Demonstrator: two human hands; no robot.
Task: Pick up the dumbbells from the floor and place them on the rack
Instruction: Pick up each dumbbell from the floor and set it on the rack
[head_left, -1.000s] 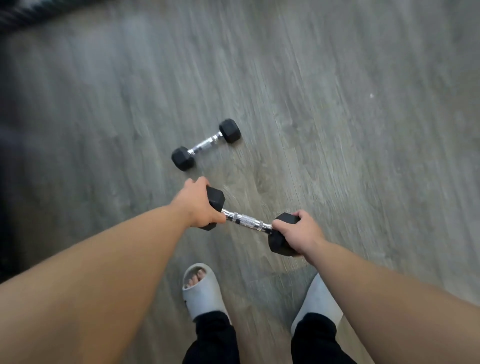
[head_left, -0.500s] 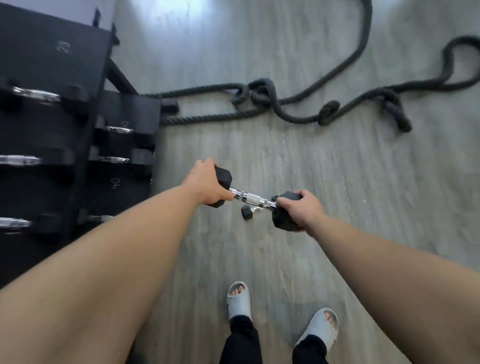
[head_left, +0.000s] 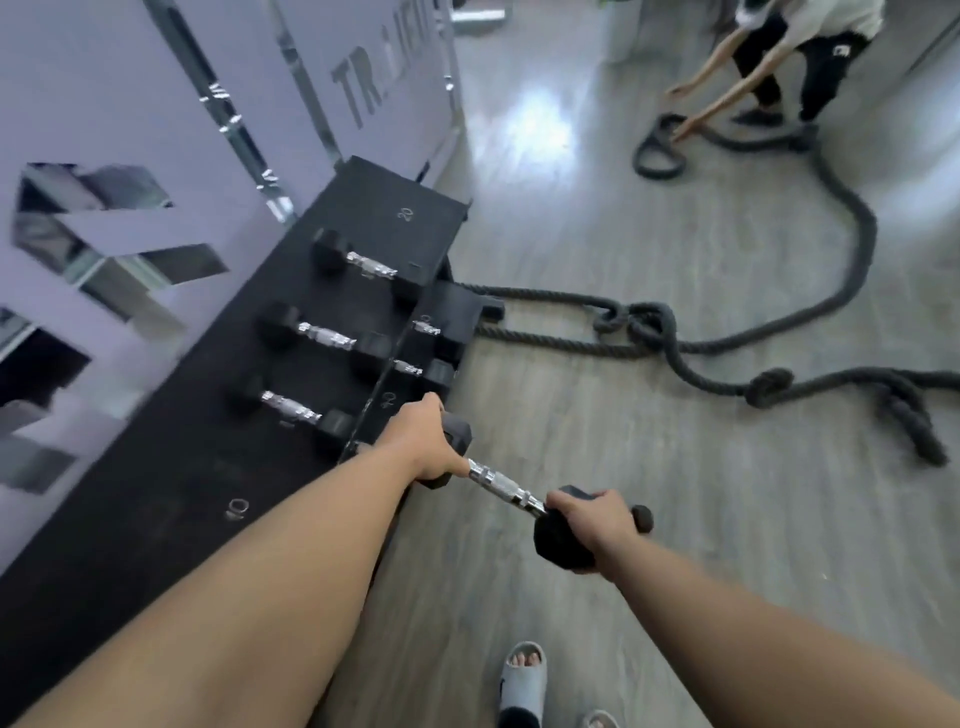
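I carry a small black hex dumbbell (head_left: 506, 486) with a chrome handle, level in the air beside the rack. My left hand (head_left: 423, 444) grips its left head; my right hand (head_left: 592, 517) grips its right head. A second dumbbell's black head (head_left: 643, 518) peeks out on the floor just behind my right hand; the remainder is hidden. The black tiered rack (head_left: 218, 457) runs along the wall at left, with three dumbbells (head_left: 327, 335) on its top shelf and more on the lower shelf (head_left: 426, 348).
A thick black battle rope (head_left: 670, 332) lies knotted across the grey wood floor to the right of the rack. Another person (head_left: 779, 57) bends over the rope's far end at top right. My feet in grey slides (head_left: 522, 675) are at the bottom.
My view has swung up and left, bringing the rack's top shelf and the wall into sight. The dumbbell held in both hands has come close to the rack's front edge.
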